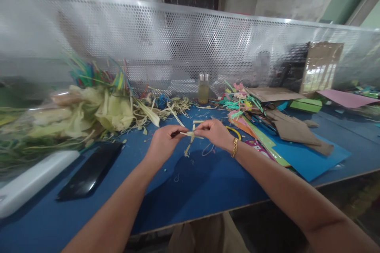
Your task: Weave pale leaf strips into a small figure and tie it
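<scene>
My left hand (165, 141) and my right hand (214, 132) meet over the blue table (190, 193), both pinched on a pale dried leaf strip (191, 136) folded between them. A loose end of the strip (187, 150) hangs down toward the table. A gold bracelet (234, 147) is on my right wrist. Small scraps and a thin thread loop (208, 150) lie right under my hands.
A heap of pale dried leaves and coloured strips (89, 106) fills the left. A black phone (90, 170) and a white object (32, 180) lie at front left. A small bottle (203, 88) stands by the perforated metal screen (190, 43). Coloured paper and brown card (291, 130) cover the right.
</scene>
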